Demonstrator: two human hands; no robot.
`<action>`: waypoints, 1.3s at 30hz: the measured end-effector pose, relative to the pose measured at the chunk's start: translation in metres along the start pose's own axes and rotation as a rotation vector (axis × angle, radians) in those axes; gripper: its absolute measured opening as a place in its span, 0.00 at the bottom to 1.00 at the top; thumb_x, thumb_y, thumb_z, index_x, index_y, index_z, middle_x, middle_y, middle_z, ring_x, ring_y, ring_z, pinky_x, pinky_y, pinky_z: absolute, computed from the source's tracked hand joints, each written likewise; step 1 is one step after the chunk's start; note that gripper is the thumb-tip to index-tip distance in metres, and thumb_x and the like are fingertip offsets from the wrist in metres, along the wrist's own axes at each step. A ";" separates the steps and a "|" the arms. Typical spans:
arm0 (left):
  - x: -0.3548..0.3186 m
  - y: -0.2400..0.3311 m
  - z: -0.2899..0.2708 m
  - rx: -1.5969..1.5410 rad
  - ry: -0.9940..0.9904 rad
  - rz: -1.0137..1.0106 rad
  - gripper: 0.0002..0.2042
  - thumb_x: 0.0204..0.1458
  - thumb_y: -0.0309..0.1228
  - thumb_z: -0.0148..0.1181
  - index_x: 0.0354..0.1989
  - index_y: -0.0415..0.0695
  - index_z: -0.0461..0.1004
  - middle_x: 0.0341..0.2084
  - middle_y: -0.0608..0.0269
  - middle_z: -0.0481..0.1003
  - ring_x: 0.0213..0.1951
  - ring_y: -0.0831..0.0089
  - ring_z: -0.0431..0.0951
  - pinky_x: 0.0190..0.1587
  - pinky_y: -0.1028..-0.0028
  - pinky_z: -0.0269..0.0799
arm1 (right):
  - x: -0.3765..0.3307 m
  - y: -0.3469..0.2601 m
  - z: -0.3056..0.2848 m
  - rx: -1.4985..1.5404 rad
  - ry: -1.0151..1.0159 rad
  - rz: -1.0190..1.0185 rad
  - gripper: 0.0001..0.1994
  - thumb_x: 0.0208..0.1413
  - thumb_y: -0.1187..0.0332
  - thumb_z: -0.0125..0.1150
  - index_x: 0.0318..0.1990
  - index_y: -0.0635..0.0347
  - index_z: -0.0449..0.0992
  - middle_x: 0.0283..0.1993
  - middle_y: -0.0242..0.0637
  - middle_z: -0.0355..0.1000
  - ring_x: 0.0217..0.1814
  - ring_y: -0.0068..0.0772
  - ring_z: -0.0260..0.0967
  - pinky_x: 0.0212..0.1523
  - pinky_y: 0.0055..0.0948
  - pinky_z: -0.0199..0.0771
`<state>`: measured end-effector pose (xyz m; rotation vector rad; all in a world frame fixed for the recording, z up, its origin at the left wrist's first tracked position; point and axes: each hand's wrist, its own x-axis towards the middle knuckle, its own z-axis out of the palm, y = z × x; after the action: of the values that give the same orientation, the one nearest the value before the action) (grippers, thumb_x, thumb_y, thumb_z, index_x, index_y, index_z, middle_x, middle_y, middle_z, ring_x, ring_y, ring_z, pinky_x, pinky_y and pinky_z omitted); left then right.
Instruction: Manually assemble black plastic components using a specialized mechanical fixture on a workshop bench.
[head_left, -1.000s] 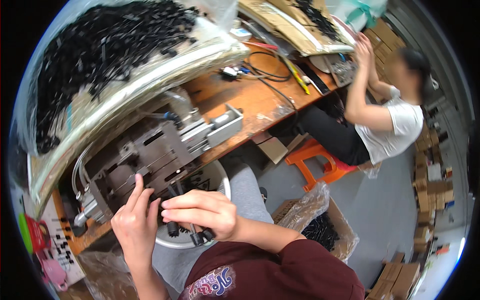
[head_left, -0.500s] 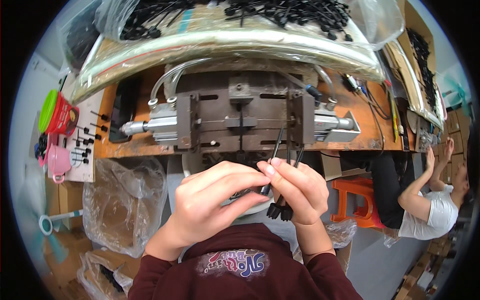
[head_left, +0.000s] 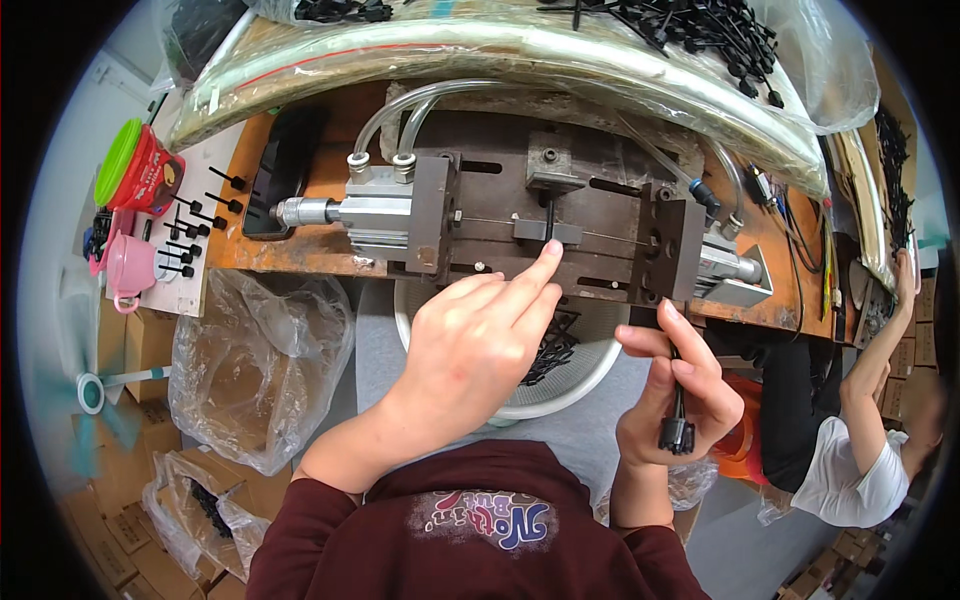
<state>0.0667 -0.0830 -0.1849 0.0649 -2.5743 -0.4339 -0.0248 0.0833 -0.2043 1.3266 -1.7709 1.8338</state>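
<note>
Black plastic pin (head_left: 551,218) is standing in the press fixture (head_left: 545,225); left hand (head_left: 480,345), grip spread, is pressing it, right hand (head_left: 675,395) is pinching more pins (head_left: 677,425) below the fixture.

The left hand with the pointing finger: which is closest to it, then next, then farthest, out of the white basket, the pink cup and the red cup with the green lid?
From the left hand:
1. The white basket, right under the hand, below the bench edge.
2. The pink cup, far off at the left end of the bench.
3. The red cup with the green lid, just above the pink cup and slightly farther.
</note>
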 end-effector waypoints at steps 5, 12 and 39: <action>0.005 -0.004 -0.003 -0.057 -0.016 -0.037 0.11 0.42 0.26 0.68 0.35 0.40 0.79 0.51 0.59 0.78 0.30 0.66 0.81 0.34 0.72 0.76 | 0.001 -0.009 -0.005 -0.126 -0.055 0.017 0.08 0.64 0.75 0.52 0.49 0.65 0.66 0.54 0.63 0.70 0.41 0.48 0.80 0.41 0.36 0.83; 0.004 -0.006 -0.003 -0.075 -0.048 -0.064 0.13 0.42 0.28 0.70 0.37 0.41 0.80 0.51 0.60 0.78 0.29 0.67 0.81 0.33 0.74 0.76 | 0.010 -0.013 0.002 -0.279 -0.063 0.019 0.11 0.65 0.78 0.49 0.52 0.73 0.71 0.55 0.62 0.70 0.43 0.43 0.79 0.39 0.31 0.84; 0.003 -0.002 -0.002 0.006 -0.041 -0.024 0.11 0.42 0.26 0.68 0.36 0.40 0.78 0.53 0.57 0.76 0.32 0.65 0.81 0.37 0.71 0.77 | 0.003 -0.008 -0.002 -0.012 -0.091 0.016 0.45 0.50 0.41 0.62 0.63 0.72 0.59 0.62 0.61 0.61 0.61 0.57 0.67 0.60 0.47 0.70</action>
<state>0.0646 -0.0862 -0.1827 0.0903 -2.6173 -0.4403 -0.0214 0.0854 -0.1966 1.4165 -1.8401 1.7945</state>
